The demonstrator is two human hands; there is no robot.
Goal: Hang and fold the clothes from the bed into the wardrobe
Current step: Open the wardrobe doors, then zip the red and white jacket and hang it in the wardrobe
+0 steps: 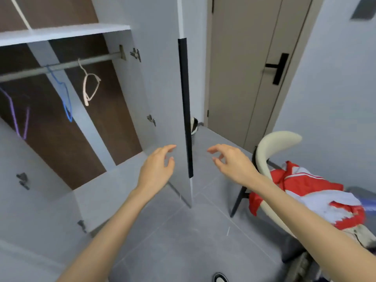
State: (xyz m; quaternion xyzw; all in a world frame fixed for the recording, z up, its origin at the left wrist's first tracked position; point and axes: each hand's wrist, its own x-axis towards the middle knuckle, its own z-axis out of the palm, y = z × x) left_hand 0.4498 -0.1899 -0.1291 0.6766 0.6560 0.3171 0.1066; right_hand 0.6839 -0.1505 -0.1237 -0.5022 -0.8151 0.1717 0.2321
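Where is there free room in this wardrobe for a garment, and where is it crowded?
The rail is bare between the white hanger and its right bracket; the wardrobe floor below is bare too. The blue hanger and purple hanger take the left stretch. The chair is heaped with clothes.

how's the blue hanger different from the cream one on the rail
Colour: the blue hanger is bright blue, the cream hanger pale.
Place: the blue hanger hangs left of the cream hanger.
Reach: the blue hanger's lower end sits lower in the picture than the cream hanger's.
Both are empty and hook over the same rail.
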